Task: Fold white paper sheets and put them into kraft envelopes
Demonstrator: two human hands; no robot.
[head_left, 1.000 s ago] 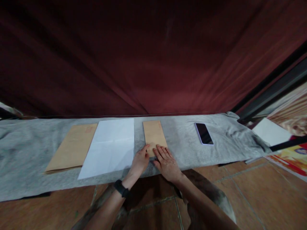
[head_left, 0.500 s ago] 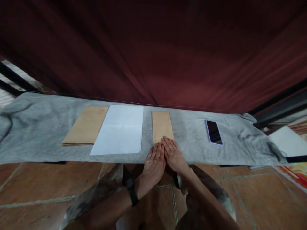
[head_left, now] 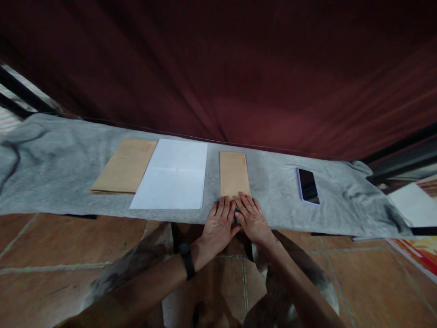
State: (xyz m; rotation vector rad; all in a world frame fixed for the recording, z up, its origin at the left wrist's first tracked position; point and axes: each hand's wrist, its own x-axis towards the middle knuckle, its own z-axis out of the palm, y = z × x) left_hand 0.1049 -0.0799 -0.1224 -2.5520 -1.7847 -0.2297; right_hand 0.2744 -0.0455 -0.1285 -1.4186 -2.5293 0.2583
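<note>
A narrow brown paper envelope point(head_left: 234, 172) with small red print lies flat on the grey cloth, its long side pointing away from me. Both my hands rest on its near end and hide that edge. My left hand point(head_left: 220, 224) lies palm down with fingers stretched over the near left corner. Over the near right corner, my right hand point(head_left: 253, 221) is flat too, fingers extended. A small gap shows between the two hands. To the left are a stack of white paper sheets point(head_left: 172, 175) and, partly beneath or beside it, a pile of larger brown envelopes point(head_left: 124, 166).
A phone point(head_left: 308, 186) in a purple case lies to the right on the grey cloth point(head_left: 273, 182) covering a long, narrow surface. Behind hangs a dark red curtain point(head_left: 239, 91). Floor tiles point(head_left: 119, 241) show below the near edge, and a white sheet point(head_left: 414, 205) sits at far right.
My hands have moved apart slightly; the fingertips that met at the envelope's near edge now lie toward its two corners. The camera view has tilted a little.
</note>
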